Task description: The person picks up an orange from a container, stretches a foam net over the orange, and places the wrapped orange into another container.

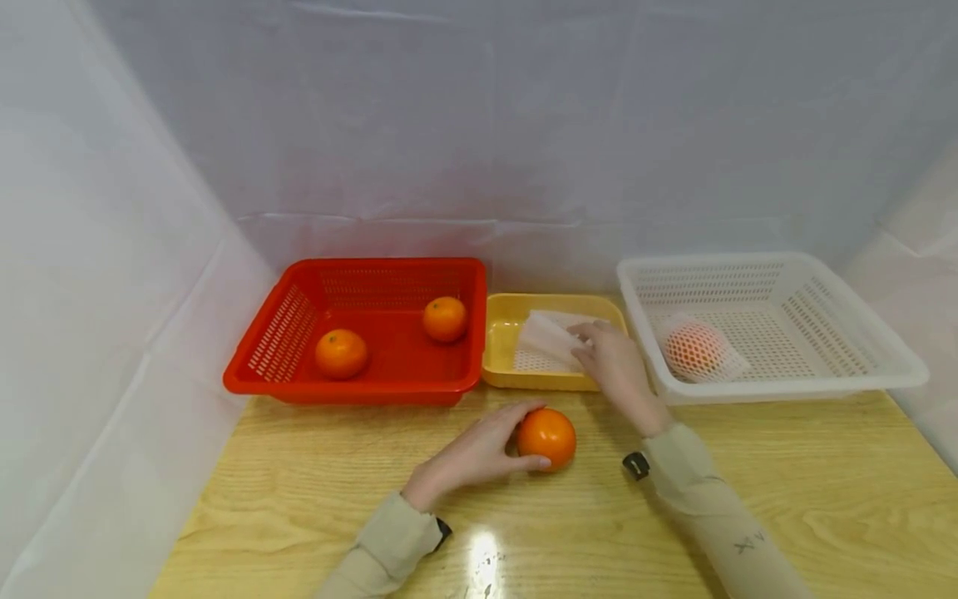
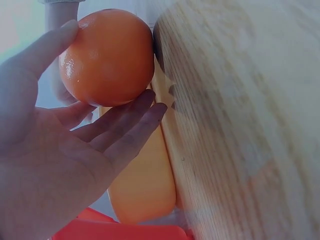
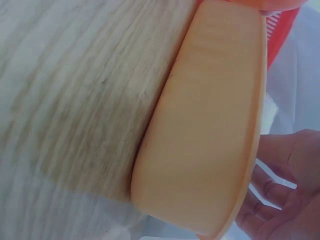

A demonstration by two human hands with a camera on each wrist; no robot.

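Note:
On the wooden table, my left hand (image 1: 482, 449) holds an orange (image 1: 548, 438) from its left side. The thumb lies at the near side and the fingers at the far side; in the left wrist view, fingertips reach under the orange (image 2: 107, 57). My right hand (image 1: 615, 362) is inside the shallow yellow basket (image 1: 505, 380), pinching a white foam net sleeve (image 1: 550, 337) near its right end. More of the white netting lies below it. In the right wrist view, the yellow basket's wall (image 3: 200, 110) hides the right fingertips.
A red basket (image 1: 359, 386) with two oranges (image 1: 341, 353) stands to the left of the yellow one. On the right, a white basket (image 1: 808, 384) contains a net-wrapped orange (image 1: 694, 351). White sheeting (image 1: 449, 125) rises behind the baskets and at both sides.

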